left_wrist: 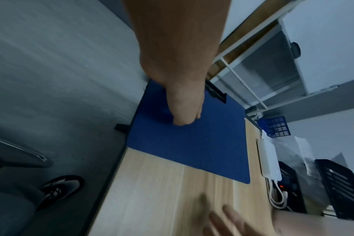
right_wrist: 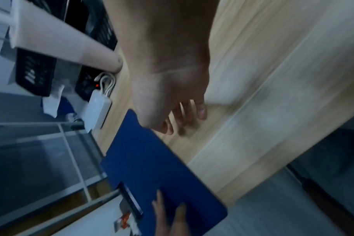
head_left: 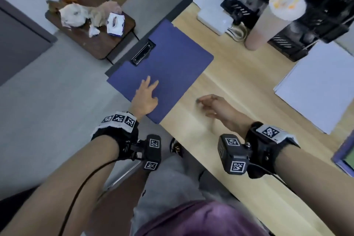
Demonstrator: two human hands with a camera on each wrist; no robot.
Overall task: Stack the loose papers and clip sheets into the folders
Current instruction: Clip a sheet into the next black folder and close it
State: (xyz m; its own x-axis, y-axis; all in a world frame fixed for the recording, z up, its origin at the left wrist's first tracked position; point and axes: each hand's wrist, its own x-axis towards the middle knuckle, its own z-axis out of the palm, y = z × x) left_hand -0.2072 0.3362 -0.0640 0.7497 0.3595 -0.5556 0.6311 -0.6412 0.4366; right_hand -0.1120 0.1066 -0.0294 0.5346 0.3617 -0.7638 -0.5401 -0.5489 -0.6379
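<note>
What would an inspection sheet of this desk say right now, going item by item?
Surface: light wooden desk, bare in the middle.
Job's things: blue clip folder closed, overhanging the desk's left edge, metal clip at its far side; white paper stack lies apart to the right.
Clutter: tall lidded drink cup with straw, black mesh trays, white power strip.
Grips: left hand rests straight fingers on the folder; right hand hovers loosely over the desk, holding nothing.
Cables: white cord looped beside the power strip; black wrist-camera lead.
Surroundings: side table with crumpled wrappers, grey floor.
</note>
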